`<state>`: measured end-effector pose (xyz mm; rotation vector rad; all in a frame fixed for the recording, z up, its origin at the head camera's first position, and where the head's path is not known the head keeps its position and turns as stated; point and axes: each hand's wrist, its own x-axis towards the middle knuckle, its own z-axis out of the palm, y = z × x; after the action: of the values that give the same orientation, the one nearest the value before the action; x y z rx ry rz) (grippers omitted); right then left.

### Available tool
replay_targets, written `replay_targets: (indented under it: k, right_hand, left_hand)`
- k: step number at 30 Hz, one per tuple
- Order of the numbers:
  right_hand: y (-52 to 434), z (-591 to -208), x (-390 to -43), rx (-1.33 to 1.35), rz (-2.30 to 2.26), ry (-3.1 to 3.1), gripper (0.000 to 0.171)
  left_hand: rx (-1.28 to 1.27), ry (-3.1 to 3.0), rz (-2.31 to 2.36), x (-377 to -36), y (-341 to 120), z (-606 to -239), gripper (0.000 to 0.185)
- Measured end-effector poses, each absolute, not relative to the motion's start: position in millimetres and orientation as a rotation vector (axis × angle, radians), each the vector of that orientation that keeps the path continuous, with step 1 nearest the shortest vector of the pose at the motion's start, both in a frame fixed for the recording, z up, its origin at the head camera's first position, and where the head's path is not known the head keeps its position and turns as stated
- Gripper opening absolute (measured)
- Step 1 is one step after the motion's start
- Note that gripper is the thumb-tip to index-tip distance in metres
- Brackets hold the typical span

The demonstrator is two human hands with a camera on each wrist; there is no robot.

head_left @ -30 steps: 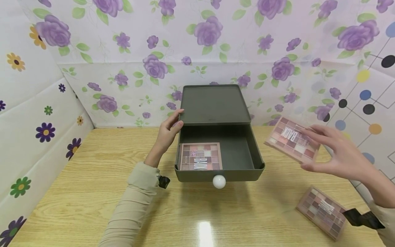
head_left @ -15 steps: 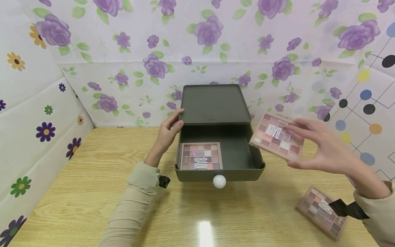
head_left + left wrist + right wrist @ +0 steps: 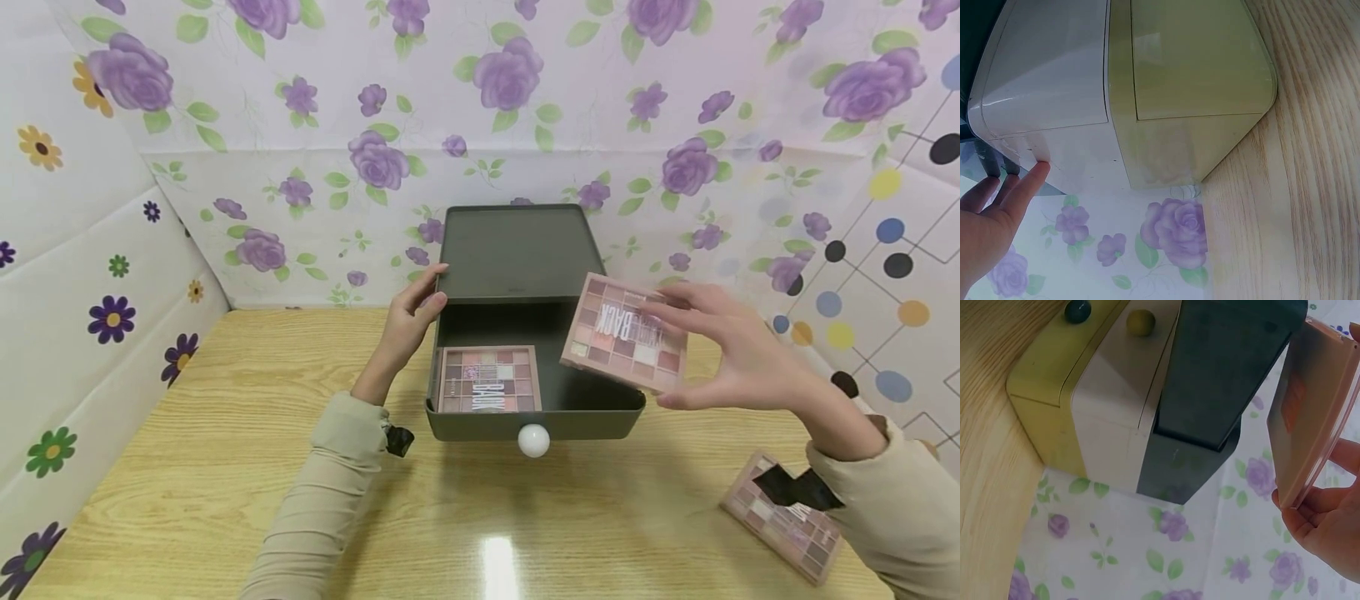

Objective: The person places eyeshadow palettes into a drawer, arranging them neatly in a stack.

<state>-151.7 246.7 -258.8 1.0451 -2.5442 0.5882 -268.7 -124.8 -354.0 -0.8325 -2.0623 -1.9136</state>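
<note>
Above drawer (image 3: pixel 472 427): R hand (image 3: pixel 738 357) w/ palette (image 3: pixel 624 335); L hand (image 3: pixel 407 323) touching box (image 3: pixel 519 252).

Beyond my fingers (image 3: pixel 422 287) I see a purple-flowered wall covering (image 3: pixel 420 104); below them, a wood-grain tabletop (image 3: pixel 247 433) carries a bright glare (image 3: pixel 498 567).

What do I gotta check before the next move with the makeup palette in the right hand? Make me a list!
1. Drawer pulled open: ok.
2. Right hand has a good hold: ok, thumb and fingers pinch the held palette.
3. Left hand on the box: ok, fingertips touch its side.
4. Bare space in the drawer: ok, there is some to the right of the lying palette.
5. Held palette lined up: not ok, its edges slant against the drawer's.
6. Held palette fits that space: cannot tell from here.
</note>
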Motion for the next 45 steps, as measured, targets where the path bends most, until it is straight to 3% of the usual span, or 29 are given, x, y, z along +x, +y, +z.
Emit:
replay_targets:
  k: [7,11,24,31,45]
  right_hand:
    - [229.9,-255.4,-155.8,1.019,0.356,-2.592,0.09]
    - [220.7,-256.8,-159.5,1.09,0.463,-2.636,0.088]
    - [189.3,-257.8,-169.1,1.258,0.616,-2.675,0.086]
    - [172.9,-260.4,-172.3,1.33,0.624,-2.616,0.085]
    - [145.5,-263.5,-178.5,1.472,0.732,-2.636,0.083]
  left_hand:
    - [-0.819,-2.068,-1.903,-269.5,-124.4,-354.8,0.078]
    - [-0.819,-2.069,-1.898,-270.2,-124.8,-355.7,0.076]
    - [-0.805,-2.088,-1.915,-265.6,-125.4,-350.5,0.044]
    - [-0.799,-2.103,-1.904,-248.3,-120.2,-332.0,0.045]
    - [-0.823,-2.089,-1.901,-247.1,-120.0,-331.7,0.051]
